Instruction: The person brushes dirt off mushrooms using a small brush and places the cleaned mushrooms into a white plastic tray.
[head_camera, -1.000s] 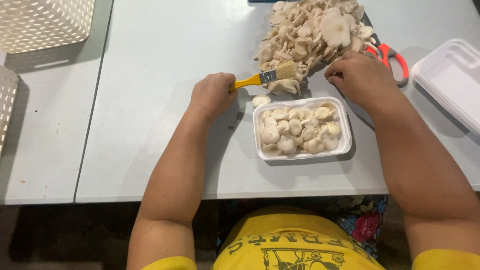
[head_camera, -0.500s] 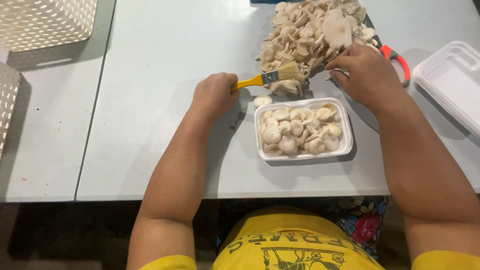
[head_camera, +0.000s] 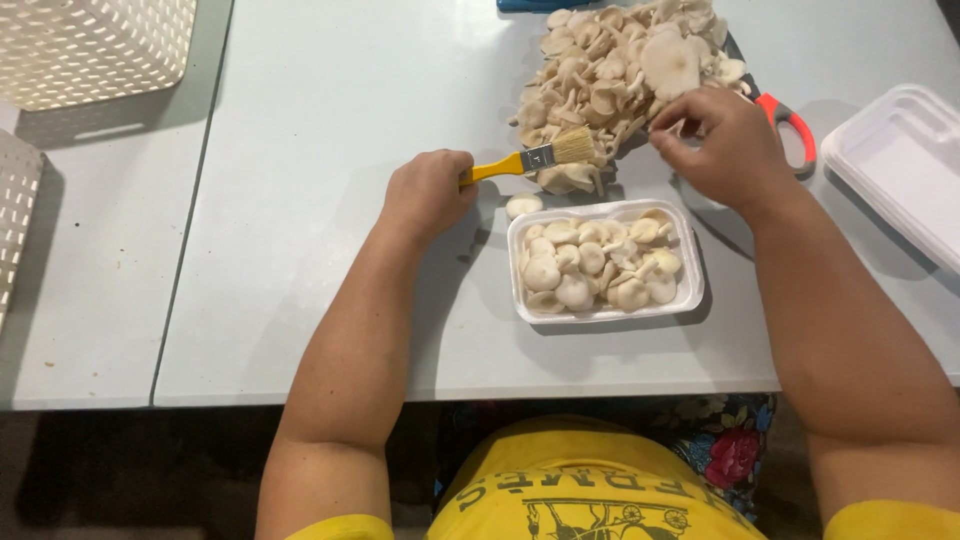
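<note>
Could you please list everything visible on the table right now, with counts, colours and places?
Mushroom pile: one heap, pale cream, top centre of the table.
Filled tray: one, white, holding mushrooms, in front of the pile.
Loose mushroom: one, pale, just left of the filled tray.
Brush: one, yellow handle, tan bristles against the pile.
Scissors: one pair, orange handles, right of the pile.
Empty tray: one, white, far right.
Baskets: two, white lattice, far left.
Table: pale grey.
Left hand: grips the brush handle.
Right hand: at the pile's edge, fingers pinching something there.
</note>
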